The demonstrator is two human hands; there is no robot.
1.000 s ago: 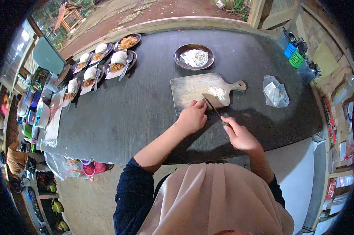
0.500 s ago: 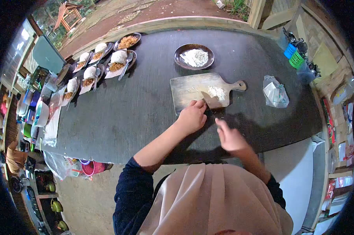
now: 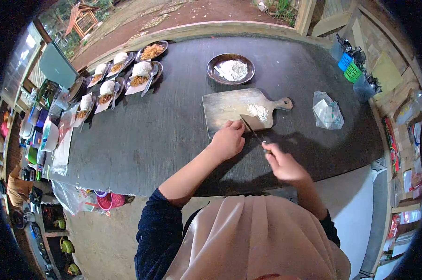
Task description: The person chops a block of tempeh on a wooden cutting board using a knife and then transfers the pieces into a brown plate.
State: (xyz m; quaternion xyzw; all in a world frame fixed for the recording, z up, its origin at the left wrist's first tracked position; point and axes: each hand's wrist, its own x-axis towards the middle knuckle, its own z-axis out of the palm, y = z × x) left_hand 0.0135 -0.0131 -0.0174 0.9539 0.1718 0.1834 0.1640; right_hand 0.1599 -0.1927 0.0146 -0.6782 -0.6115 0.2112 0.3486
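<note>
My right hand (image 3: 286, 165) is wrapped round the handle of a knife (image 3: 253, 129). Its blade points up and left over the lower edge of a wooden cutting board (image 3: 220, 105). My left hand (image 3: 227, 141) rests at the board's lower edge, fingers curled down close to the blade; whatever they press on is hidden. Beside the blade, on the right part of the board, lies a small heap of white chopped pieces (image 3: 258, 112). Beyond the board, a dark round plate (image 3: 212, 77) holds more of a white chopped food (image 3: 233, 70).
To the board's right sits a clear plastic bag (image 3: 328, 112) with something white inside. Several plates of rice (image 3: 141, 70) with spoons line the table's left side. Blue (image 3: 345, 61) and green baskets (image 3: 353, 71) stand at the right edge. A pink basket (image 3: 112, 200) is below the table.
My right hand has drawn back slightly to the right with the knife, and more of the blade shows. My left hand has hardly moved.
</note>
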